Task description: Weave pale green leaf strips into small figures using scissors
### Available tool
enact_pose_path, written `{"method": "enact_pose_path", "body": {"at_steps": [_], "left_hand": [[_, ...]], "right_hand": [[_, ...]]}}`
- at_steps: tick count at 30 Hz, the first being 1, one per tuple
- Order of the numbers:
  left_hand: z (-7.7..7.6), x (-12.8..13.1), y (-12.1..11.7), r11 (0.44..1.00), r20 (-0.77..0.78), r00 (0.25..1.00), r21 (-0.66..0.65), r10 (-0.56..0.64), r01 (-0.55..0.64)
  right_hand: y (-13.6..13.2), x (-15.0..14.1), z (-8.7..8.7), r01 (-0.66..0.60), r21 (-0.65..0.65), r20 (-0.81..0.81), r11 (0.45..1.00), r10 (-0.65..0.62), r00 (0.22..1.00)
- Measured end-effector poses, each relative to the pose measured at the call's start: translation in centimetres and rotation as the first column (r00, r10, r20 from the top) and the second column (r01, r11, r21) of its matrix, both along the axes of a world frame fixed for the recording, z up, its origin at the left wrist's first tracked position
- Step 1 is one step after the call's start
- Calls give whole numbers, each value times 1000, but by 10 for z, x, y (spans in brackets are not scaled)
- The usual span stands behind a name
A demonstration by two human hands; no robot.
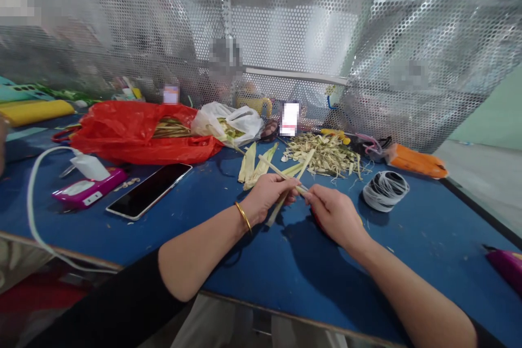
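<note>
My left hand [271,196], with a gold bangle at its wrist, is closed on pale green-yellow corn husk strips [306,166] that cross between its fingers. Close beside it, my right hand [335,212] is closed around what look like red-handled scissors [319,219]; most of them is hidden by the palm. Their tip meets the strips between my two hands. Wider husk pieces [256,166] lie just beyond my left hand. Past my right hand is a heap of short cut husk bits [326,155].
A red plastic bag [118,130] and a white bag [228,122] hold more husk. At left lie a phone [150,191] and a purple power strip [89,187] with a white cable. A ball of string [385,191] and an orange packet [418,161] sit right. Perforated metal panels [285,27] stand behind.
</note>
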State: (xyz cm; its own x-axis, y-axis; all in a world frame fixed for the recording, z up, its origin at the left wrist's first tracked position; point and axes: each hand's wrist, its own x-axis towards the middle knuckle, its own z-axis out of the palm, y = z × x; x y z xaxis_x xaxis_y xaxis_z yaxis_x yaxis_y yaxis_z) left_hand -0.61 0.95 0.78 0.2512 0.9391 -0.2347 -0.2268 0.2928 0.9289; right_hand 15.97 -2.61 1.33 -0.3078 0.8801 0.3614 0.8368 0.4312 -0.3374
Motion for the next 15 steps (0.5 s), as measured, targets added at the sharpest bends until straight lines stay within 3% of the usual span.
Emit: {"method": "enact_pose_path", "body": {"at_steps": [3, 5, 9, 13, 15], "left_hand": [[2, -2, -1, 1000, -5, 1000, -5, -2, 2], [1, -1, -1, 1000, -4, 1000, 11, -18, 18], [1, -1, -4, 990, -42, 991, 56, -125, 128], [9, -7, -5, 966, 3, 968, 60, -252, 251], [13, -11, -3, 976, 65, 974, 31, -215, 214]], "right_hand": [[6, 5, -1, 37, 67, 26, 997, -39, 999], [8, 5, -3, -7, 134, 37, 991, 3, 999], [10, 7, -3, -58, 133, -27, 989, 62, 998], [13, 15, 3, 1, 238, -21, 971, 4, 1000], [14, 20, 6, 39, 280, -11, 959, -37, 999]]}}
